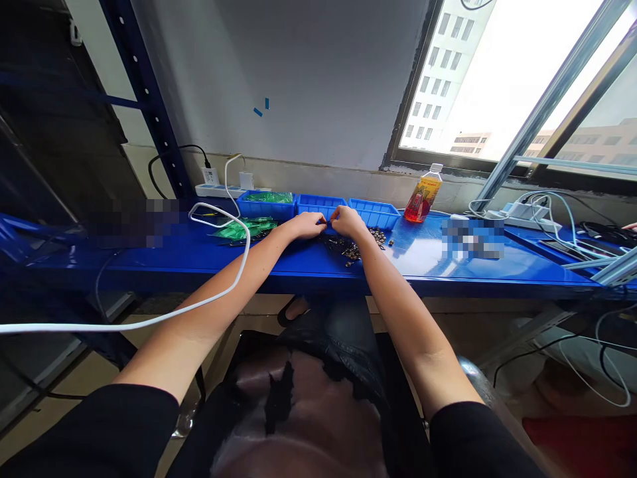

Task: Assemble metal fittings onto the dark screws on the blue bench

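Hands, left (307, 226) and right (348, 222), pinch small parts (348, 249) near bins (321, 204).

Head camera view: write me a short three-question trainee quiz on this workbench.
1. True or false: the left hand and right hand meet over a pile of small dark parts.
2. What lies left of the left hand? A) green packets B) a hammer C) a red cup
3. Fill in: the bottle of orange drink stands by the ____.

Key: 1 true; 2 A; 3 window.
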A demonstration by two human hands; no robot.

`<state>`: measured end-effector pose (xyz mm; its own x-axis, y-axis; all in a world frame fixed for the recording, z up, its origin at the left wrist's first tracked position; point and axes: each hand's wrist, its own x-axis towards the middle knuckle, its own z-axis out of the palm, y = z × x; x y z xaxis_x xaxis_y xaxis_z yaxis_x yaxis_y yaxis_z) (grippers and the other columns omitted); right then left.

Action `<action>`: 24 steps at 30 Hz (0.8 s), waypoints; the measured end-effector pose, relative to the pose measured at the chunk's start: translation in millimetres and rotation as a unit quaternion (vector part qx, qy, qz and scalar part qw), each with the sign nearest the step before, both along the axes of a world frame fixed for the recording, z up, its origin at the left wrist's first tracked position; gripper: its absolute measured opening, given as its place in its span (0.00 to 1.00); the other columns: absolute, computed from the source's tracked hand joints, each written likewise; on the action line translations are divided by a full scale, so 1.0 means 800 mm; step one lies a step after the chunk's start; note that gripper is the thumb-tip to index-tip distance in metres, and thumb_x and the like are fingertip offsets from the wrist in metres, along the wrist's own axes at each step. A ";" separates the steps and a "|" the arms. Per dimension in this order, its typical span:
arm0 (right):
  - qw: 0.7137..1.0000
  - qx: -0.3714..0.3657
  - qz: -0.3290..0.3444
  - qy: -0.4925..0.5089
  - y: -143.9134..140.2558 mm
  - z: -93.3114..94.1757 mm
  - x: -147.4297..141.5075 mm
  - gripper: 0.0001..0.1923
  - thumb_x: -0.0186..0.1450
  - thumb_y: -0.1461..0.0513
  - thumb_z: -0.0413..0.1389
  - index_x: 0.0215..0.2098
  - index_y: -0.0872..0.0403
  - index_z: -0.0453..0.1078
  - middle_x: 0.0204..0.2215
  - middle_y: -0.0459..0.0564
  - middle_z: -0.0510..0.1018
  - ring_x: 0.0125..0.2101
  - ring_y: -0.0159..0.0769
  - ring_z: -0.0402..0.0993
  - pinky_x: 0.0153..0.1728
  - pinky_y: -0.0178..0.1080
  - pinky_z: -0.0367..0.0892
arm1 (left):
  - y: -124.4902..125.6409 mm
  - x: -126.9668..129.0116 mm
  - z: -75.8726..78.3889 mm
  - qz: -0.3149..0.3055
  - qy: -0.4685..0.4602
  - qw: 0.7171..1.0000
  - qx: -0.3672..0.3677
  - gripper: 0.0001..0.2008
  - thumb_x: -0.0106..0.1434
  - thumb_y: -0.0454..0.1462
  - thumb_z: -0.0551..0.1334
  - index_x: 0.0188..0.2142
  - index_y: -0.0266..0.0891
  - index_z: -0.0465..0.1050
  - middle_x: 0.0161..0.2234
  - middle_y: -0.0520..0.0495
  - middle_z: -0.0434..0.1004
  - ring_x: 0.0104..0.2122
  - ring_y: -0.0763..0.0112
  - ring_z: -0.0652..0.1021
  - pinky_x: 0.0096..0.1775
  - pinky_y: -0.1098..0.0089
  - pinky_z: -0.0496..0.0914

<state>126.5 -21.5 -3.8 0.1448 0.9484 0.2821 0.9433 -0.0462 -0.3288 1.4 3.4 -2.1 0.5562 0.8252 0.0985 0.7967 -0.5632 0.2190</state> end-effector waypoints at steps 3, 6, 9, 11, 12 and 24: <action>1.000 0.003 -0.003 0.001 0.000 0.000 0.000 0.13 0.55 0.66 0.51 0.38 0.52 0.71 0.40 0.51 0.76 0.40 0.38 0.72 0.38 0.35 0.65 | -0.002 0.000 0.001 0.000 0.003 1.000 -0.001 0.18 0.64 0.39 0.49 0.51 0.39 0.66 0.50 0.46 0.71 0.49 0.65 0.72 0.49 0.71 0.64; 1.000 0.005 -0.005 0.002 -0.001 0.001 0.000 0.13 0.55 0.65 0.51 0.38 0.52 0.71 0.40 0.50 0.76 0.40 0.38 0.72 0.38 0.35 0.65 | -0.003 0.000 0.001 0.002 0.002 1.000 -0.001 0.18 0.64 0.39 0.50 0.52 0.39 0.65 0.50 0.46 0.71 0.49 0.65 0.72 0.50 0.71 0.64; 1.000 0.004 -0.006 0.003 -0.001 0.001 0.000 0.12 0.55 0.65 0.51 0.37 0.52 0.71 0.40 0.50 0.76 0.40 0.38 0.72 0.38 0.36 0.65 | -0.003 -0.001 0.001 0.002 0.001 1.000 -0.001 0.18 0.64 0.39 0.50 0.52 0.39 0.65 0.50 0.46 0.71 0.49 0.66 0.72 0.49 0.72 0.64; 1.000 0.004 -0.007 0.002 -0.001 0.001 0.000 0.12 0.56 0.66 0.51 0.37 0.52 0.71 0.40 0.50 0.76 0.40 0.38 0.72 0.38 0.36 0.65 | -0.003 -0.001 0.001 0.001 0.001 1.000 0.001 0.18 0.64 0.39 0.50 0.52 0.39 0.65 0.50 0.46 0.71 0.49 0.66 0.72 0.49 0.72 0.64; 1.000 0.005 -0.009 0.001 -0.002 0.002 -0.001 0.12 0.56 0.66 0.51 0.37 0.52 0.71 0.40 0.50 0.76 0.40 0.38 0.72 0.38 0.36 0.65 | -0.002 -0.001 0.000 0.000 0.001 1.000 0.002 0.18 0.63 0.39 0.50 0.51 0.39 0.65 0.50 0.46 0.72 0.49 0.66 0.72 0.49 0.72 0.64; 1.000 0.002 -0.008 0.004 -0.001 0.001 -0.001 0.12 0.55 0.66 0.52 0.37 0.52 0.71 0.40 0.50 0.76 0.41 0.39 0.72 0.40 0.36 0.65 | -0.002 0.000 0.001 -0.003 0.001 1.000 0.004 0.18 0.63 0.38 0.50 0.51 0.39 0.66 0.50 0.46 0.72 0.49 0.65 0.72 0.49 0.72 0.64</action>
